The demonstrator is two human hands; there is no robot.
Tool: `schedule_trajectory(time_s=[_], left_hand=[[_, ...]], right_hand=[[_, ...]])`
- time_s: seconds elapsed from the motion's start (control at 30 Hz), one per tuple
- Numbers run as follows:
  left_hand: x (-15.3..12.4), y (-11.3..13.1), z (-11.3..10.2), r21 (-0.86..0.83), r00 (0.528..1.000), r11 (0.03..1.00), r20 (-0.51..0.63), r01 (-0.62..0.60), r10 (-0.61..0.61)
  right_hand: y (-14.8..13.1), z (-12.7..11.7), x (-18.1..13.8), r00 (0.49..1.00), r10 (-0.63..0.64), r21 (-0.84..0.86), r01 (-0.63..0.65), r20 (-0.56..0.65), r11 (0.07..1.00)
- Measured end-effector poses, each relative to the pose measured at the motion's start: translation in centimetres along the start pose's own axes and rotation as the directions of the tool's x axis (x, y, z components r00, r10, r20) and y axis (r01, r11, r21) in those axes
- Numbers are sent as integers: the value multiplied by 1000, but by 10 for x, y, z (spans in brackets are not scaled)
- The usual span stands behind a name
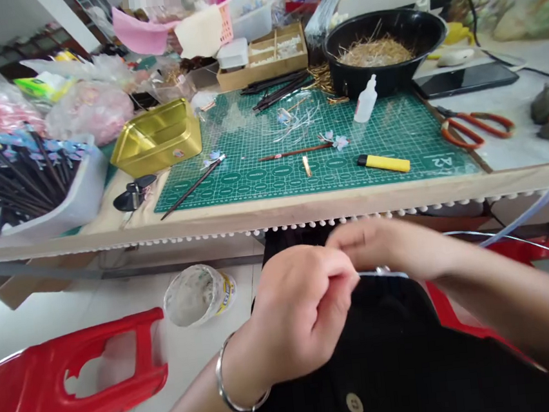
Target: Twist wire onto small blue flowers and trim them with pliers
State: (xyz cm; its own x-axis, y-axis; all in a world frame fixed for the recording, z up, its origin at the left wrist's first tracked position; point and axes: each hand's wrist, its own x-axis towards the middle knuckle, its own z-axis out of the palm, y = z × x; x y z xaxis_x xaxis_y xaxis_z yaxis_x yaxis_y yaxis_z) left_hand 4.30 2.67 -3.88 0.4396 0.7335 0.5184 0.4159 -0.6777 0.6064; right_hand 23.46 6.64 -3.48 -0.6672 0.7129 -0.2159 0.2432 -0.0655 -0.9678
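Note:
My left hand [308, 306], with a silver bangle [223, 382] at the wrist, is in front of the table edge above my dark clothing. Its thumb and curled fingers press together, and whatever they may hold is hidden. Just behind it, my right hand [363, 243] is smeared by motion, its fingertips partly hidden by the left. On the green cutting mat [234, 187] beyond lie a brown hair stick [293, 153] with pale blue flowers, a dark hair stick [192, 188], a small gold piece [306, 166] and a yellow lighter [384, 163]. A white squeeze bottle [365, 101] stands behind them.
At left are a white bin of flowered dark sticks [72, 199] and a gold tin [153, 156]. A black basin [354, 81], orange-handled pliers [478, 125] and a phone [466, 80] sit at right. Below are a red stool [40, 397] and a bucket [193, 298].

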Motion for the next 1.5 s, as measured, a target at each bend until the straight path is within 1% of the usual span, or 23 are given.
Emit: schedule_trajectory(time_s=[0.03, 0.1, 0.2, 0.27, 0.33, 0.4, 0.5, 0.6, 0.7, 0.77, 0.8, 0.87, 0.93, 0.97, 1.03, 1.1, 1.17, 1.23, 1.3, 1.37, 1.43, 1.47, 1.5], left_hand=[[0, -2, 0, 59, 995, 998, -98, 23, -17], [0, -9, 2, 185, 963, 976, -264, 111, -60], [0, -20, 8, 247, 946, 952, -308, 182, -101], [0, -24, 14, 240, 945, 953, -309, 186, -107], [1, -24, 20, 244, 943, 954, -322, 173, -89], [2, -23, 23, 259, 945, 955, -321, 148, -59], [5, -19, 23, 194, 948, 961, -289, 196, -135], [7, -15, 15, -92, 918, 925, -120, 369, -378], [9, -13, 7, -385, 840, 760, 85, 523, -536], [9, -13, 3, -453, 807, 688, 135, 567, -575], [9, -13, 2, -452, 800, 681, 137, 575, -584], [8, -14, 0, -410, 810, 713, 130, 569, -572], [7, -13, 0, -347, 840, 770, 123, 535, -528], [6, -12, 0, -317, 861, 803, 123, 505, -493], [5, -9, 0, -269, 905, 864, 124, 425, -407], [4, -6, -2, -251, 939, 905, 118, 344, -324], [3, -5, -4, -246, 955, 923, 100, 297, -280], [2, -5, -6, -221, 958, 933, 89, 285, -271], [1, -7, -6, -173, 957, 942, 94, 286, -273], [1, -6, -4, -145, 959, 950, 104, 278, -265], [3, -3, -3, -165, 963, 952, 117, 259, -241], [3, -1, -2, -188, 965, 950, 124, 251, -230], [4, 1, -2, -210, 966, 946, 131, 248, -224]], right_hand=[[5, 2, -1, 993, 30, 119, -44, 117, 992], [12, 8, -8, 981, 48, 182, -84, 190, 980], [14, 14, -11, 989, 0, -35, 6, 145, 999], [12, 19, -4, 998, -62, -71, 63, 23, 995], [11, 27, 6, 973, -81, 152, 115, -215, 982], [11, 38, 15, 910, -10, 442, 211, -415, 872], [14, 51, 21, 852, 64, 611, 318, -519, 725], [21, 54, 21, 838, 56, 614, 350, -543, 708], [29, 52, 16, 796, -39, 482, 404, -604, 778], [31, 51, 7, 764, -223, 162, 393, -605, 905], [29, 50, 1, 761, -352, -62, 382, -545, 922], [19, 44, -11, 762, -565, -460, 398, -315, 794], [4, 32, -16, 731, -671, -669, 437, -125, 601], [-3, 23, -15, 717, -691, -720, 430, -94, 544], [-11, 7, -7, 726, -668, -738, 359, -163, 571], [-7, -2, 5, 819, -496, -560, 275, -290, 782], [3, 3, 10, 903, -349, -347, 253, -250, 903], [9, 17, 3, 941, -316, -346, 258, -123, 902], [6, 28, -11, 899, -439, -503, 372, -15, 780], [-4, 27, -19, 823, -566, -626, 420, -42, 657], [-8, 17, -17, 780, -591, -657, 336, -208, 675], [-6, 12, -13, 779, -543, -609, 275, -312, 744], [-3, 10, -10, 815, -471, -515, 260, -337, 817]])
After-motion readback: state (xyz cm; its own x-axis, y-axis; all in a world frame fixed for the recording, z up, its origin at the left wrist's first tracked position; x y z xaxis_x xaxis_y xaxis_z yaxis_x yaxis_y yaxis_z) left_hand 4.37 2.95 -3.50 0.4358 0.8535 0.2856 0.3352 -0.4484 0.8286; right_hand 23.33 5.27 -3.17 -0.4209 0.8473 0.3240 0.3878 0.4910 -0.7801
